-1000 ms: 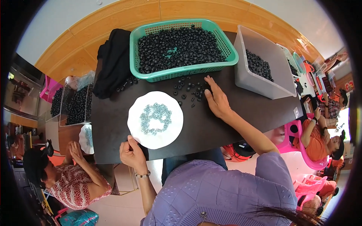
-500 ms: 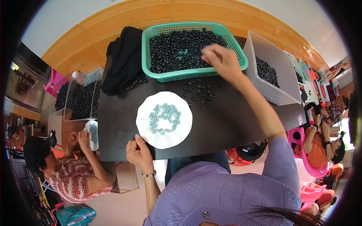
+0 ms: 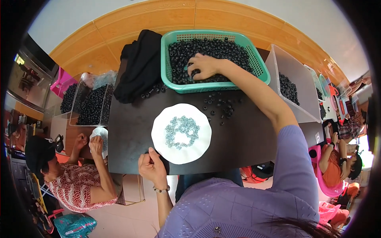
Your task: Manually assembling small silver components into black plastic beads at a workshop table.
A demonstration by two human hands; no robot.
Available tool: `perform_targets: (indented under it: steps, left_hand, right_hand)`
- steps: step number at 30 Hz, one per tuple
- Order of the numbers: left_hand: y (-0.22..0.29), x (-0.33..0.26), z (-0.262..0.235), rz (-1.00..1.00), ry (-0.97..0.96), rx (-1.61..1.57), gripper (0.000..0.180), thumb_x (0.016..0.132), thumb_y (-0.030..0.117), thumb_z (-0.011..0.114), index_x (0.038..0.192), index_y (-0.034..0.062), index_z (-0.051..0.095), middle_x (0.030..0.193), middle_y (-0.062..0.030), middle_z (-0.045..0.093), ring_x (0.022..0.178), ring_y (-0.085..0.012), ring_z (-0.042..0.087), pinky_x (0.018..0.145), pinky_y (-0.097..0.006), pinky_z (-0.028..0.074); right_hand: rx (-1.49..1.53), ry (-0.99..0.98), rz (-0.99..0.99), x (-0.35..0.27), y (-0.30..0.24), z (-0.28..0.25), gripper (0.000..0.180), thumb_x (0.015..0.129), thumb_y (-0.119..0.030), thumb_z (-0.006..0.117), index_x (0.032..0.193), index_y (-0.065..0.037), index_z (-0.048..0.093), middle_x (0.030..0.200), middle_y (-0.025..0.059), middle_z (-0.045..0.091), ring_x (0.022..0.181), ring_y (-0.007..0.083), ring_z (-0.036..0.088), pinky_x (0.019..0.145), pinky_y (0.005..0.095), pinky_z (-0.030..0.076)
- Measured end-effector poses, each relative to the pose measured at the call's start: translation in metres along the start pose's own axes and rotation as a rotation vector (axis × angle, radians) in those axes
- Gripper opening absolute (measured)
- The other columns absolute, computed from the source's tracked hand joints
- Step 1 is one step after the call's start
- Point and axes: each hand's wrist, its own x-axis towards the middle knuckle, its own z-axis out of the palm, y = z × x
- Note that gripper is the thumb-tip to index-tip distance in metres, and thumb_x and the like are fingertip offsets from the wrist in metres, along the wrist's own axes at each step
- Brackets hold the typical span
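My right hand is in the green plastic basket, its bent fingers touching a heap of small black ring-shaped pieces. Its thumb stands apart from the fingers, with black showing between them. At the near table edge, my left hand is closed, thumb laid along the curled forefinger; whatever it may hold is too small or hidden. Just beyond it lies a white scalloped plate bearing small clear, shiny beads or rings. Several loose black pieces lie between the basket and plate.
Black cloth lies left of the basket; a translucent bin of black pieces stands right. More black pieces fill a clear box at the left, where a co-worker sits. A person in orange is at the right.
My right hand has swept left across the basket and down among the black pieces. My left hand stays closed near the plate. The whole view has shifted slightly.
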Motion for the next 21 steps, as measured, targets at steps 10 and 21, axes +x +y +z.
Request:
perform_targets:
  steps: [10, 21]
  left_hand:
    - [0.003, 0.001, 0.0, -0.003, -0.022, 0.021, 0.037, 0.091, 0.015, 0.062, 0.059, -0.0025, 0.056, 0.056, -0.0066, 0.048, 0.052, -0.014, 0.043, 0.05, -0.032, 0.03]
    - [0.003, 0.0, 0.002, 0.019, 0.01, 0.009, 0.039, 0.091, 0.017, 0.062, 0.058, -0.0024, 0.055, 0.056, -0.0064, 0.047, 0.051, -0.0145, 0.041, 0.049, -0.033, 0.029]
  right_hand:
    - [-0.049, 0.3, 0.204, -0.029, 0.032, -0.021, 0.04, 0.083, -0.024, 0.063, 0.119, -0.008, 0.064, 0.133, 0.0136, 0.052, 0.122, 0.0316, 0.046, 0.1, 0.042, 0.043]
    - [0.17, -0.03, 0.087, 0.012, -0.004, 0.011, 0.065, 0.091, -0.06, 0.049, 0.122, -0.003, 0.05, 0.12, 0.0177, 0.049, 0.119, 0.0341, 0.045, 0.099, 0.0427, 0.037]
